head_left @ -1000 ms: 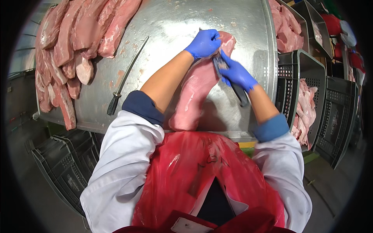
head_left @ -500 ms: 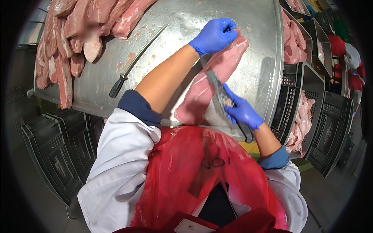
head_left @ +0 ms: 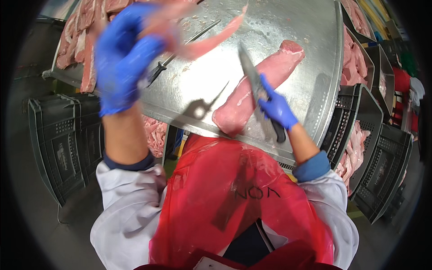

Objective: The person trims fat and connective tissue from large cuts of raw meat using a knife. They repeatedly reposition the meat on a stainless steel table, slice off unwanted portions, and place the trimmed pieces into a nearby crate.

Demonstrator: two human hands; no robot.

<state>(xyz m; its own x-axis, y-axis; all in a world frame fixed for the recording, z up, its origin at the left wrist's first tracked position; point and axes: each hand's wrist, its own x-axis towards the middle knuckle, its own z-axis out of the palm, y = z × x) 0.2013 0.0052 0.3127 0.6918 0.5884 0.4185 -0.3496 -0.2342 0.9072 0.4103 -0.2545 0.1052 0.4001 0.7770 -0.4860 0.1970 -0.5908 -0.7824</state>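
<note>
My left hand [head_left: 120, 63], in a blue glove and smeared by motion, is raised over the left part of the metal table [head_left: 310, 27]. Its fingers are closed on a thin strip of meat [head_left: 220, 38], whose loose end trails to the right. In my right hand [head_left: 278, 108], also blue-gloved, is a knife [head_left: 248, 65] with a dark handle; its blade points away from me across the long piece of pink meat [head_left: 236, 105]. Whether blade and meat touch I cannot tell. That piece lies slantwise near the table's front edge.
A sharpening steel [head_left: 204, 30] lies behind my left hand. Long meat pieces [head_left: 74, 45] are heaped at the far left. Dark crates [head_left: 63, 148] stand left, one below the table holding meat trimmings [head_left: 154, 135]. More crates [head_left: 380, 171] and meat [head_left: 353, 146] flank the right side.
My left hand has lifted up and left from the far end of the long meat piece, carrying a strip. My right hand and knife have shifted slightly up and left.
</note>
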